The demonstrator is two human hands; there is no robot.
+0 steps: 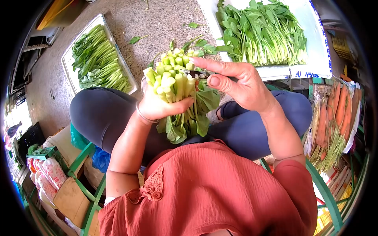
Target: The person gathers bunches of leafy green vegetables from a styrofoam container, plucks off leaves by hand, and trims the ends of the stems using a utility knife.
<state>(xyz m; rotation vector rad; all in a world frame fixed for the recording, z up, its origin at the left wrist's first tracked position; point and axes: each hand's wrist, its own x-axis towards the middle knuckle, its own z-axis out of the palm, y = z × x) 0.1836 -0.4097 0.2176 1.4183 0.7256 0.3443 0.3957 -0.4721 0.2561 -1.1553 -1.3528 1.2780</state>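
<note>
My left hand (154,105) is wrapped round a bunch of leafy greens (170,78), holding it above my lap. The pale cut stem ends point up and the leaves hang below. A small knife (199,74) with a dark riveted handle is in my right hand (246,84), between thumb and fingers. Its blade lies at the right side of the stem ends, and my right fingertips are close to them. Part of the handle is hidden by the hand.
At upper left, a white tray (118,51) holds greens (100,61). A white foam box (319,69) with more greens (264,35) stands at upper right. Loose leaves (135,39) lie on the floor. Bundled carrots (341,108) are at right, beside green metal bars (327,188).
</note>
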